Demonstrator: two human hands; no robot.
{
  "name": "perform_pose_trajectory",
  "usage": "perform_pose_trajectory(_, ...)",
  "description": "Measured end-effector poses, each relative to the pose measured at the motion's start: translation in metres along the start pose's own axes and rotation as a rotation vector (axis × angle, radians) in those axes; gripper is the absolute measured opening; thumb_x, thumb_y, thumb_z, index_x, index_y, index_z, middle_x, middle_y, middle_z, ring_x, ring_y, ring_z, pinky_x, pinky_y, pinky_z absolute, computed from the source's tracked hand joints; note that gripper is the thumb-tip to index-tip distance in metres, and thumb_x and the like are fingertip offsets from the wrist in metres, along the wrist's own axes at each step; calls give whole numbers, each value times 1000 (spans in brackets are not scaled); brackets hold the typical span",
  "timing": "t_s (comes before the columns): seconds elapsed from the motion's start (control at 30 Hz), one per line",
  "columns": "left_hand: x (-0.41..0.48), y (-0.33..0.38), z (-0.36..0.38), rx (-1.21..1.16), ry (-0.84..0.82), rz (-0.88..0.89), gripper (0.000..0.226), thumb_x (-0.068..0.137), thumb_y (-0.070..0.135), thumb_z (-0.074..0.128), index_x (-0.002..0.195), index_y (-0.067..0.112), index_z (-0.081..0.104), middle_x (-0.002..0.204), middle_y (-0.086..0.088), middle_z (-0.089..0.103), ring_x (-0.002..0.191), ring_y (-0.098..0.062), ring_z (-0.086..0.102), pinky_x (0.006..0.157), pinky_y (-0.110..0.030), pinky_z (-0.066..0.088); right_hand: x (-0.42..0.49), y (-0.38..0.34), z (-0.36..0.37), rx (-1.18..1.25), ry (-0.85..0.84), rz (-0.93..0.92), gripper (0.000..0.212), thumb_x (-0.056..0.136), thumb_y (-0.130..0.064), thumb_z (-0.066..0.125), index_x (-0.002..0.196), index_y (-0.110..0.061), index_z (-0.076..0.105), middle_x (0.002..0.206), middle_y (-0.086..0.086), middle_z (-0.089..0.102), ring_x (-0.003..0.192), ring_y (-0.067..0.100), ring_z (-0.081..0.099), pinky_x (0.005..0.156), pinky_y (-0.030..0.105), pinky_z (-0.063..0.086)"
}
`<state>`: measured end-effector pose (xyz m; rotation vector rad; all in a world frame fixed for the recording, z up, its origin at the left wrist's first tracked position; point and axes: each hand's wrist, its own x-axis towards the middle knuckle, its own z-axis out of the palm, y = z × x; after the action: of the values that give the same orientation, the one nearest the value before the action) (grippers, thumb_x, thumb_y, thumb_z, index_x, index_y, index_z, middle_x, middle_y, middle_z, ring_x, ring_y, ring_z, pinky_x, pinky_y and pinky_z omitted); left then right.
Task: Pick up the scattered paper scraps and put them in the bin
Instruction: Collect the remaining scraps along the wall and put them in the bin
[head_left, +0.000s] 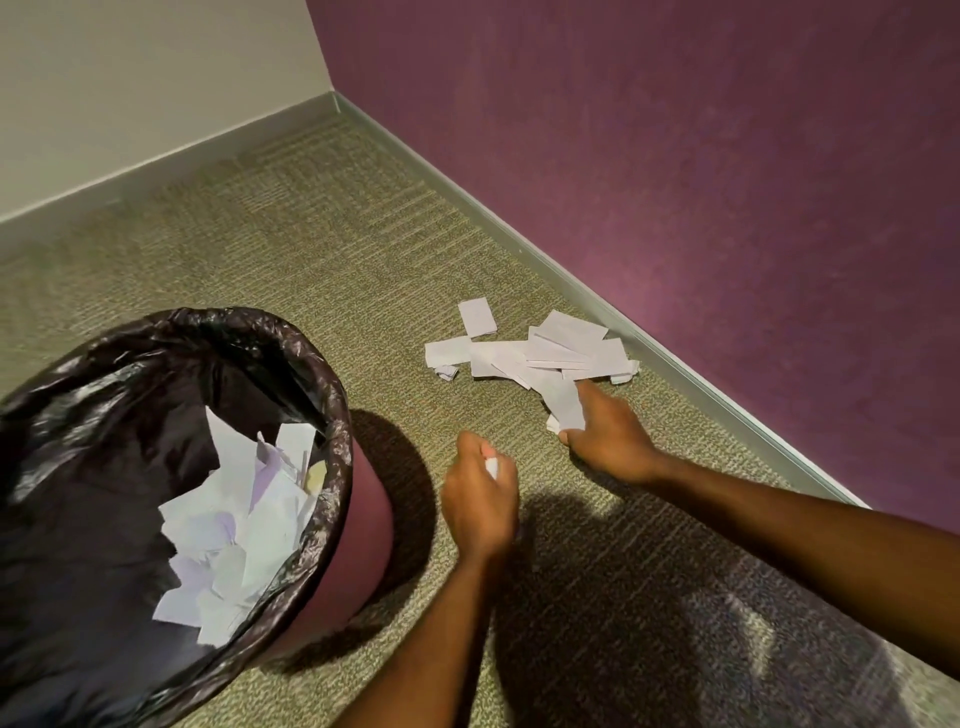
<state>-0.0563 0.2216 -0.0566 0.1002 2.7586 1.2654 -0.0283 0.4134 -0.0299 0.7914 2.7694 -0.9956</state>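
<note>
Pile of white rectangular paper scraps (550, 348) lies on carpet (311, 234) straight ahead of right hand (608, 436), which pinches the nearest strip (563, 402); left hand (480, 499), nearer maroon black-bagged bin (366, 525), prob. grips a small scrap (492, 465) w/ curled fingers.

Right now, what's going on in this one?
A person is clearing paper off the carpet. The right hand grips a long scrap at the near edge of the pile of scraps by the purple wall. The left hand is curled round a small white piece. The bin, lined with a black bag, stands to the left and already holds binned scraps. The pile is not yet cleared.
</note>
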Motion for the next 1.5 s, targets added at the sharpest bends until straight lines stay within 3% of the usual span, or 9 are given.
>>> perform_pose_trajectory(0.23,-7,75,2,-1265,-191,-782,12,102,16,69,110,9,64,88,-13,68,70,-20,64,56,-31,53,-15,-40,-44,545,-12,103,18,93,-20,83,110,-18,78,102,2,82,93,24,77,80,38,60)
perform_pose_trajectory(0.37,15,133,-32,-1648,-289,-873,5,105,11,64,107,8,67,76,-7,68,66,-13,68,73,-28,65,-32,-92,-86,884,65,13,18,97,-12,77,115,-14,78,112,6,83,107,30,78,97,43,62)
perform_pose_trajectory(0.47,23,167,-68,-1703,-286,-817,10,105,9,59,100,5,67,87,-11,70,87,-21,69,106,-37,57,-46,-129,-107,1001,134,-46,21,100,-9,73,119,-15,76,113,8,83,106,27,78,98,44,61)
perform_pose_trajectory(0.57,20,195,-109,-1776,-270,-745,16,104,16,58,94,11,69,84,-5,69,81,-17,65,85,-30,55,-63,-166,-120,1059,145,-140,28,101,-2,66,126,-12,72,115,14,81,104,31,78,96,47,62)
perform_pose_trajectory(0.8,3,217,-201,-1927,-104,-427,54,107,53,49,130,8,69,113,-14,72,99,-29,71,78,-36,58,-101,-250,-124,1139,44,-332,28,98,6,56,120,-3,71,115,20,78,99,27,71,90,41,55)
perform_pose_trajectory(1.0,7,197,-254,-1926,107,-279,73,98,60,64,146,5,62,140,-22,67,113,-37,66,98,-49,52,-123,-305,-107,1223,-223,-328,41,96,-20,63,134,-6,69,131,29,70,104,33,67,96,47,48)
perform_pose_trajectory(1.13,16,169,-277,-1845,202,-277,66,99,61,63,130,3,66,141,-28,66,125,-46,69,111,-61,51,-98,-315,-67,1105,-364,-423,57,89,-78,64,136,-45,69,139,-8,70,101,5,64,116,59,47)
perform_pose_trajectory(1.3,14,133,-304,-1687,346,-379,66,98,69,58,126,10,71,131,-23,71,117,-44,73,107,-63,54,-132,-328,-79,1133,-521,-232,65,91,-72,61,127,-19,72,127,8,77,120,30,73,110,48,55)
perform_pose_trajectory(1.5,-5,94,-308,-1554,508,-377,107,55,90,68,144,30,66,143,-6,65,141,-27,53,124,-56,34,-126,-340,-65,1042,-457,-167,66,96,-76,52,125,-22,77,134,4,72,130,21,65,120,52,43)
